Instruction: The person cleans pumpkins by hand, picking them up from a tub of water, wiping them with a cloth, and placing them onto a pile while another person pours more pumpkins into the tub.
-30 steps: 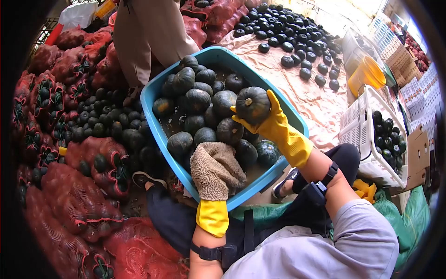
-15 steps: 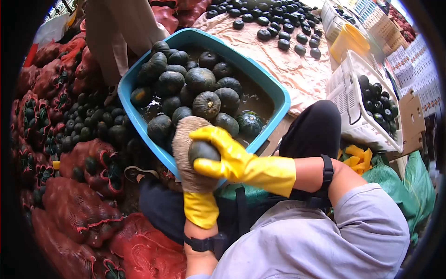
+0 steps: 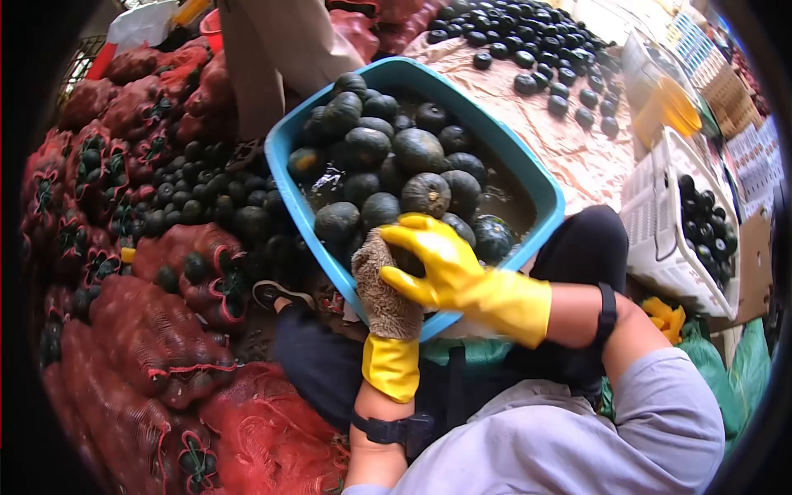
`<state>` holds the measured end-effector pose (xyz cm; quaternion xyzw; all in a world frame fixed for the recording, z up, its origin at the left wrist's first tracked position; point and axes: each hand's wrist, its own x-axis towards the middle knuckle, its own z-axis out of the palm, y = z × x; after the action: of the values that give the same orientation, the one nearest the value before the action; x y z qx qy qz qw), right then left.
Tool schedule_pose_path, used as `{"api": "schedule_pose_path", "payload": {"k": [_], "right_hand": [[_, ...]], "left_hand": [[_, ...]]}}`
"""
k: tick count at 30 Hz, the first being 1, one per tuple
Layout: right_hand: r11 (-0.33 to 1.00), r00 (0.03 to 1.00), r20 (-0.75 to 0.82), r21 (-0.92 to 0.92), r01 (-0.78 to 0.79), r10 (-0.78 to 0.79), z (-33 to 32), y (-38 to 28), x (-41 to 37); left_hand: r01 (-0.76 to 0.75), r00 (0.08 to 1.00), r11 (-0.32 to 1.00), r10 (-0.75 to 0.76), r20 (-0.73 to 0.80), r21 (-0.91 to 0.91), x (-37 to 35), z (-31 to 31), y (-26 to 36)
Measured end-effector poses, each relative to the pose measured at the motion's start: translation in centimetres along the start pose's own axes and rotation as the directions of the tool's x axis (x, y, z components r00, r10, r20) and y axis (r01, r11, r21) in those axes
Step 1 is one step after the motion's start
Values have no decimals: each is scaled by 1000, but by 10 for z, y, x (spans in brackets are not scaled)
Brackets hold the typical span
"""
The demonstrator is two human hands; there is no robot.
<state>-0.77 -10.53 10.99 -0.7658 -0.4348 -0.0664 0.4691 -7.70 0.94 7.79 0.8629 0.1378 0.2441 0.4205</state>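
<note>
Over the near rim of a blue tub, I hold a small dark green pumpkin between both hands. My left hand wears a brown fuzzy mitt over a yellow rubber glove and cups the pumpkin from the left; its fingers are hidden in the mitt. My right hand, in a yellow rubber glove, curls over the pumpkin from the right and covers most of it. Several dark green pumpkins are heaped in murky water in the tub, just beyond my hands.
Red mesh sacks and loose green pumpkins crowd the left. A person's trouser leg stands behind the tub. Many pumpkins lie on a pale sheet. At right are a white crate of pumpkins and green bags.
The whole view has shifted, so the tub and my hands appear farther right. My right hand has turned over the pumpkin and hides more of it.
</note>
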Motion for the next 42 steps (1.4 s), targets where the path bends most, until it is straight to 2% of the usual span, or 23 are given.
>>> {"api": "schedule_pose_path", "payload": {"k": [2,4,7,9,11,14,17,19,21,22,23,26,28,30,31,32,34,36,37,38,39,41,42], "right_hand": [[994,994,86,92,60,-67,-9,-4,-5],[958,984,167,287,12,-63,-14,12,-1],[177,679,404,767,-616,612,-14,-4,3],[567,853,77,715,-408,517,0,7,-6],[994,991,131,101,-42,28,-18,31,2],[977,910,401,131,-170,104,-42,-1,11],[505,558,689,312,-805,463,-55,1,28],[386,690,501,583,-715,521,-15,24,-1],[215,655,285,791,-573,699,17,17,-7],[581,795,189,590,-561,576,10,14,-2],[965,961,147,83,-249,235,-9,21,1],[983,892,430,50,-178,140,-39,-11,18],[912,823,504,151,-382,261,-47,-18,28],[624,588,615,192,-758,525,-48,-12,35],[333,594,592,498,-801,544,-31,-2,20],[665,824,357,488,-565,439,2,38,-14],[447,680,337,554,-702,651,5,22,1],[801,822,332,242,-548,462,-19,9,15],[940,883,339,-8,-342,324,-30,4,19],[978,908,398,97,-185,132,-40,3,17],[986,862,480,-53,-158,164,-47,-6,21],[912,783,544,74,-403,302,-57,-21,32],[807,703,564,103,-581,434,-58,-24,35]], "left_hand": [[-432,902,882,419,106,189,5,-13,-22],[-479,877,878,479,48,-18,3,-24,-22],[-246,968,953,230,-103,-175,1,-6,-3],[-45,992,962,11,-126,-268,5,12,3],[77,993,968,-96,-68,-237,9,6,7],[-263,954,949,283,-100,175,-3,-17,-7],[-90,991,941,53,-122,-325,-4,-12,-12],[-284,931,845,357,-82,453,6,-4,-4],[30,963,997,-49,-267,-75,6,10,-1],[114,942,946,-200,-269,-304,6,18,-4],[112,941,929,-213,-264,-352,6,19,-6],[-253,938,947,290,-192,198,-1,-20,-5],[-341,931,940,342,-131,26,3,-34,-15],[-276,954,955,259,-154,-108,5,-18,-23],[-198,971,967,170,-168,-161,7,-4,-28],[-120,980,969,82,-180,-216,9,10,-33],[96,959,765,-244,-148,-636,11,28,-26],[133,928,752,-323,-185,-646,7,21,-17],[-25,972,945,-53,-227,-328,6,6,-16],[-222,942,975,221,-252,24,4,-10,-15],[-192,980,981,194,-51,43,6,-33,-2],[-260,964,963,254,-82,-75,2,-33,-13],[-34,998,920,13,-55,-390,-5,-14,-28]]}}
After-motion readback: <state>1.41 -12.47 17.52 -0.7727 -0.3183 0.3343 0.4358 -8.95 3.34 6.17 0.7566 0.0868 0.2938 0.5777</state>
